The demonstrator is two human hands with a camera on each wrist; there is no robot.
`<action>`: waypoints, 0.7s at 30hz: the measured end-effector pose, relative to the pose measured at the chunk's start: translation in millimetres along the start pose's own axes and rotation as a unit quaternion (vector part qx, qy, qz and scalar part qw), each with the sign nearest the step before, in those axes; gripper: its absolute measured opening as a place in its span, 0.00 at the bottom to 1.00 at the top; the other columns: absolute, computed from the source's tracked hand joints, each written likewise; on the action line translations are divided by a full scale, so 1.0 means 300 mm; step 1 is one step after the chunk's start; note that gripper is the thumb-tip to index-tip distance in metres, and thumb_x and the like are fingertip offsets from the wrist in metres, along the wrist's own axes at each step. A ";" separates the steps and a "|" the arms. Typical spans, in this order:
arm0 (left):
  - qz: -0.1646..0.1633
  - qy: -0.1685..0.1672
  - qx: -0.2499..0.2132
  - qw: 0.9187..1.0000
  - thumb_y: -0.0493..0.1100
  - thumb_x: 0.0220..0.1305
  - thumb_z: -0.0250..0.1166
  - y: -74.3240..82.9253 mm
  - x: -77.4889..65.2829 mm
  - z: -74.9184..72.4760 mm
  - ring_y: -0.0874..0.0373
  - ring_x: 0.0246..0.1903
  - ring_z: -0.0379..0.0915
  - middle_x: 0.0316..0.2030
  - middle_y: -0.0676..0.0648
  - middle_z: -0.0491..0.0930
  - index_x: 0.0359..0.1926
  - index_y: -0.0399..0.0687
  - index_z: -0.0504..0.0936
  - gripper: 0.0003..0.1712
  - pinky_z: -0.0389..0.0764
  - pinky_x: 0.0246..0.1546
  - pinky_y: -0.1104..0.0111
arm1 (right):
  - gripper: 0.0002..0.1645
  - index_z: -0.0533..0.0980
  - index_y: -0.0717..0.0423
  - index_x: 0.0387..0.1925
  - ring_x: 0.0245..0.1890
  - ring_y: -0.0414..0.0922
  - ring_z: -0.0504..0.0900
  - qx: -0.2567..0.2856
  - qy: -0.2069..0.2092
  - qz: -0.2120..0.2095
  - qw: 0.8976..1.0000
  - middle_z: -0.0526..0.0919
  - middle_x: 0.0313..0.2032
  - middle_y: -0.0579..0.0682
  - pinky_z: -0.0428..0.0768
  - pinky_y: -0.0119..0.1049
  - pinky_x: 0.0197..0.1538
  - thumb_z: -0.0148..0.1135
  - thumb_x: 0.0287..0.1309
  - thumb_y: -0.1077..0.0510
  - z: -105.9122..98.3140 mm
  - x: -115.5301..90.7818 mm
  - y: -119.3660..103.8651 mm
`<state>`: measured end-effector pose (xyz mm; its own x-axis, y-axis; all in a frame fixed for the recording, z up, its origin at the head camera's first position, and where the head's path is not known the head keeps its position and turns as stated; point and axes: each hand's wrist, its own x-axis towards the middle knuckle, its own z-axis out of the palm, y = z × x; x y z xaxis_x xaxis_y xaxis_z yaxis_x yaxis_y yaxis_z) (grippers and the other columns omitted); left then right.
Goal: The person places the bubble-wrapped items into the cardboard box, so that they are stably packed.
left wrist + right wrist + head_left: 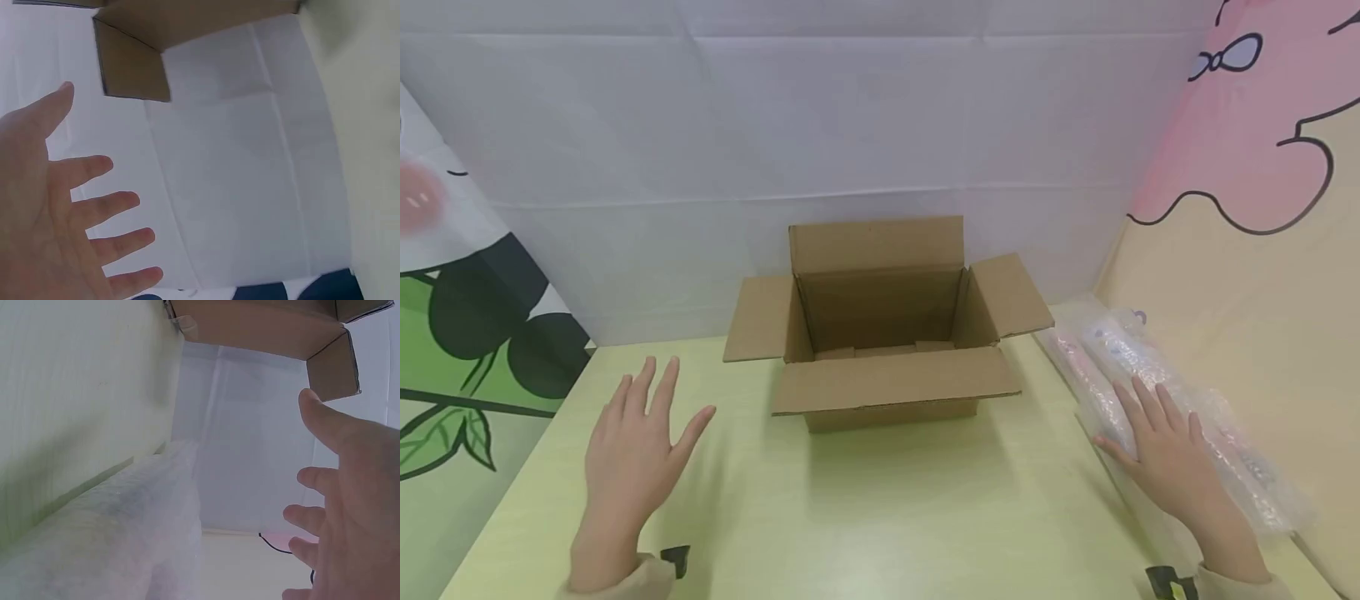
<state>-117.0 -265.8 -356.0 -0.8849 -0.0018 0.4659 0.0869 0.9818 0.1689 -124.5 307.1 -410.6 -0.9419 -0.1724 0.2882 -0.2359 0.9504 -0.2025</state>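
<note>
Head view: your right hand point(1172, 462), fingers spread and empty, hovers over the plastic-wrapped packs point(1236, 454) right of the carton point(895, 383), their long axes slanting rightward toward you; your empty, spread left hand point(631, 462) is farther off.

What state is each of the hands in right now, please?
Left hand: open, holding nothing.
Right hand: open, holding nothing.

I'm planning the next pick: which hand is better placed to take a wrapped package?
Probably the right hand: it is empty and hovers over the wrapped packages. The left hand, also empty, is left of the box, farther from them.
</note>
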 end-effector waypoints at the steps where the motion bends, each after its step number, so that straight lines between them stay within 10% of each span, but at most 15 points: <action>1: 0.010 0.013 -0.007 1.000 0.61 0.66 0.57 0.012 0.012 -0.007 0.26 0.65 0.56 0.69 0.29 0.59 0.73 0.44 0.57 0.43 0.59 0.62 0.38 | 0.48 0.45 0.53 0.76 0.74 0.68 0.42 0.003 0.001 0.000 1.000 0.48 0.75 0.63 0.45 0.78 0.61 0.54 0.65 0.40 -0.001 -0.002 0.001; 11: 0.097 0.063 -0.061 0.991 0.63 0.66 0.56 0.129 0.146 -0.047 0.33 0.63 0.63 0.66 0.34 0.68 0.66 0.41 0.69 0.39 0.65 0.62 0.44 | 0.47 0.54 0.63 0.72 0.69 0.71 0.55 -0.002 0.021 -0.001 1.000 0.58 0.68 0.71 0.55 0.75 0.59 0.59 0.63 0.42 0.004 -0.010 0.030; 21: 0.083 -0.083 -0.111 0.987 0.65 0.62 0.60 0.209 0.275 -0.045 0.36 0.69 0.56 0.71 0.39 0.60 0.71 0.46 0.62 0.45 0.66 0.59 0.39 | 0.47 0.58 0.72 0.68 0.56 0.73 0.68 0.009 0.002 0.024 1.000 0.70 0.58 0.75 0.67 0.66 0.55 0.66 0.57 0.48 0.007 -0.045 0.045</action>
<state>-178.4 -207.1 -295.2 -0.9107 0.2054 0.3583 0.3197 0.8999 0.2966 -115.6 321.7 -419.2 -0.9511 -0.1254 0.2822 -0.1946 0.9530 -0.2324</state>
